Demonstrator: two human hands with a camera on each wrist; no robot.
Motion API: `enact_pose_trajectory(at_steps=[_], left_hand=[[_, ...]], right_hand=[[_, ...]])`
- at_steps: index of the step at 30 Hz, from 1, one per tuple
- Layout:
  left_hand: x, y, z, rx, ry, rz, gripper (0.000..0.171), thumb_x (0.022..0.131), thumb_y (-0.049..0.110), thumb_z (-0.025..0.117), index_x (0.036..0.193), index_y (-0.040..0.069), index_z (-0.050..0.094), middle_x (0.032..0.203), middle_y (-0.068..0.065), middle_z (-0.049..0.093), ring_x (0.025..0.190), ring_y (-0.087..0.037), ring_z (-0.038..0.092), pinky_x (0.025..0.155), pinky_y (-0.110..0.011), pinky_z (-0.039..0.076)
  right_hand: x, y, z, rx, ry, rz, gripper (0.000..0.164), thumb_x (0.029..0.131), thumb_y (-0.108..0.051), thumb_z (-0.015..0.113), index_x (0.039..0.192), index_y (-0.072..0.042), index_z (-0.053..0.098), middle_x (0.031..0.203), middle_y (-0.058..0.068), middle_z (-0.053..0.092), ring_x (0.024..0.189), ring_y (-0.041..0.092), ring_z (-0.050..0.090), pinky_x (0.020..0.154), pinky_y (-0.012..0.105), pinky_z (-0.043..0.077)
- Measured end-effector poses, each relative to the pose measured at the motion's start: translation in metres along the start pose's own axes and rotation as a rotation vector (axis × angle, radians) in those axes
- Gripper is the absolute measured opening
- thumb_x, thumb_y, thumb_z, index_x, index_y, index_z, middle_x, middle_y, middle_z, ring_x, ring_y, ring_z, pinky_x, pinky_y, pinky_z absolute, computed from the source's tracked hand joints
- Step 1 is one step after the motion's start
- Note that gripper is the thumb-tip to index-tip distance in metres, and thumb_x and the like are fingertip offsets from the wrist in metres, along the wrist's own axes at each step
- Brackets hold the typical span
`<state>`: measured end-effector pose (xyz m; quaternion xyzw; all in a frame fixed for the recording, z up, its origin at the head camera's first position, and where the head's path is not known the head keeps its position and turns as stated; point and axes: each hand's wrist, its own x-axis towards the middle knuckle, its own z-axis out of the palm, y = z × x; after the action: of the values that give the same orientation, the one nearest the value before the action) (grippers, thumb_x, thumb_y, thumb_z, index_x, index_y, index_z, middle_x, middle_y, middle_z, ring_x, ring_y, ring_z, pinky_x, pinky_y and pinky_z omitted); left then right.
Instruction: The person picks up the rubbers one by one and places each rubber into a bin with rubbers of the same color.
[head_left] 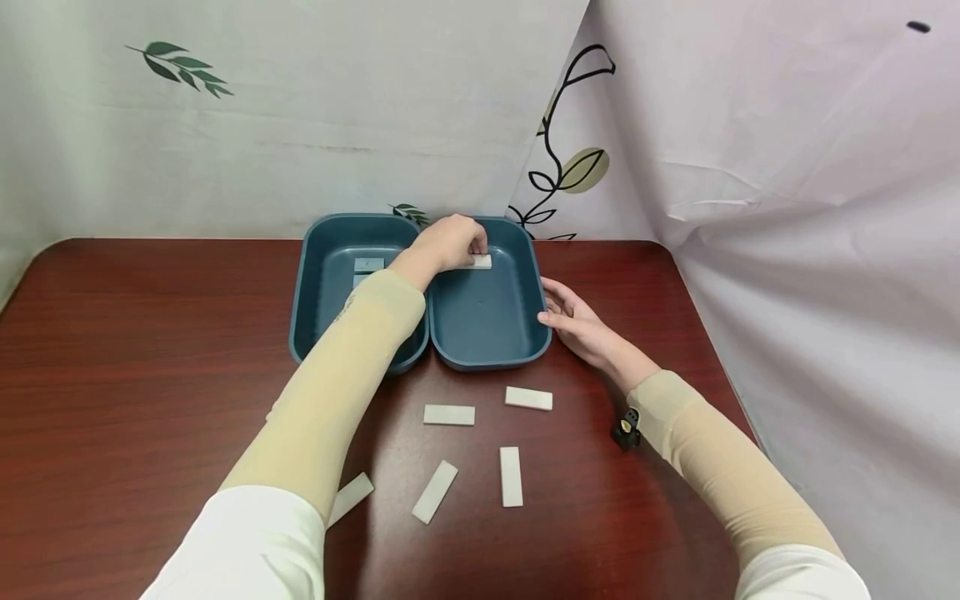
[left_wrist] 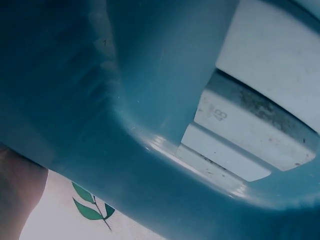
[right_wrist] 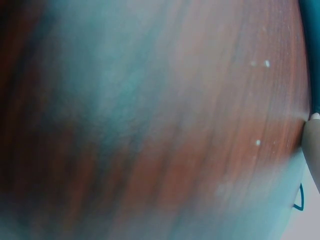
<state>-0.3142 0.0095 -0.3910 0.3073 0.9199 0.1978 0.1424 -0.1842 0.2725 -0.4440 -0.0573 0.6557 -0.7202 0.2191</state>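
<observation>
My left hand (head_left: 450, 242) reaches over the left tray into the back of the right blue tray (head_left: 487, 321). Its curled fingers pinch a white rectangular tile (head_left: 480, 262), partly hidden beneath them. At the right tray's outer right side is my right hand (head_left: 581, 327); its thumb touches the rim and the fingers lie loosely against the wall. In the left blue tray (head_left: 322, 283), tiles (head_left: 368, 265) lie partly behind the left arm. The left wrist view shows several pale tiles (left_wrist: 240, 130) there, side by side. A fingertip (right_wrist: 312, 140) of the right hand appears beside the tray in the right wrist view.
On the brown table (head_left: 150, 375), in front of the trays, several white tiles (head_left: 449, 415) lie scattered at different angles; the left forearm partly covers one tile (head_left: 350, 498). A patterned white curtain (head_left: 300, 125) hangs behind the table and along its right side.
</observation>
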Motion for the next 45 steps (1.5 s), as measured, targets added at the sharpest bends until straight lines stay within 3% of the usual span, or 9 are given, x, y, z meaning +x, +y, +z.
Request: enact_pose_trajectory(at_steps=[11, 17, 24, 32, 38, 45], left_hand=[[-0.007, 0.013, -0.018, -0.012, 0.002, 0.06, 0.023, 0.101, 0.004, 0.069, 0.124, 0.004, 0.074, 0.126, -0.013, 0.073, 0.117, -0.027, 0.067, 0.108, -0.042, 0.056], [-0.02, 0.021, -0.032, -0.051, 0.031, 0.109, 0.025, 0.101, 0.003, 0.07, 0.125, 0.002, 0.074, 0.124, -0.015, 0.074, 0.116, -0.028, 0.069, 0.107, -0.042, 0.056], [-0.047, 0.027, -0.046, -0.098, 0.059, 0.173, 0.025, 0.101, 0.003, 0.07, 0.126, 0.001, 0.073, 0.124, -0.018, 0.074, 0.114, -0.029, 0.07, 0.104, -0.042, 0.057], [-0.077, 0.028, -0.053, -0.144, 0.116, 0.235, 0.026, 0.1, 0.005, 0.073, 0.125, 0.002, 0.074, 0.123, -0.018, 0.076, 0.109, -0.028, 0.072, 0.1, -0.043, 0.059], [-0.105, 0.031, -0.055, -0.167, 0.174, 0.236, 0.025, 0.097, 0.004, 0.076, 0.122, 0.005, 0.076, 0.122, -0.013, 0.077, 0.106, -0.026, 0.074, 0.099, -0.042, 0.061], [-0.142, 0.03, -0.051, -0.128, 0.247, 0.238, 0.023, 0.095, 0.004, 0.078, 0.118, 0.007, 0.078, 0.115, -0.008, 0.079, 0.102, -0.023, 0.075, 0.096, -0.042, 0.062]], right_hand=[[0.002, 0.002, -0.001, -0.009, 0.001, -0.003, 0.071, 0.105, 0.001, 0.052, 0.168, -0.007, 0.021, 0.156, 0.002, 0.046, 0.135, 0.006, 0.05, 0.11, 0.017, 0.044], [0.002, 0.002, 0.0, -0.012, 0.012, 0.0, 0.071, 0.104, 0.002, 0.051, 0.168, -0.007, 0.021, 0.152, 0.001, 0.048, 0.133, 0.006, 0.051, 0.109, 0.018, 0.044], [-0.001, 0.0, 0.002, -0.008, 0.018, 0.006, 0.072, 0.103, 0.002, 0.052, 0.168, -0.007, 0.021, 0.15, -0.001, 0.048, 0.132, 0.006, 0.052, 0.108, 0.017, 0.045], [-0.001, 0.0, 0.001, -0.011, 0.014, 0.003, 0.072, 0.104, 0.003, 0.051, 0.168, -0.006, 0.02, 0.151, 0.0, 0.048, 0.131, 0.004, 0.052, 0.108, 0.016, 0.045], [-0.001, 0.001, 0.001, -0.023, 0.013, 0.005, 0.071, 0.105, 0.002, 0.05, 0.168, -0.006, 0.02, 0.154, 0.003, 0.046, 0.131, 0.004, 0.052, 0.108, 0.016, 0.045], [-0.001, -0.001, 0.002, -0.011, 0.014, 0.004, 0.072, 0.104, 0.003, 0.05, 0.168, -0.006, 0.02, 0.148, -0.003, 0.049, 0.131, 0.005, 0.051, 0.108, 0.016, 0.044]])
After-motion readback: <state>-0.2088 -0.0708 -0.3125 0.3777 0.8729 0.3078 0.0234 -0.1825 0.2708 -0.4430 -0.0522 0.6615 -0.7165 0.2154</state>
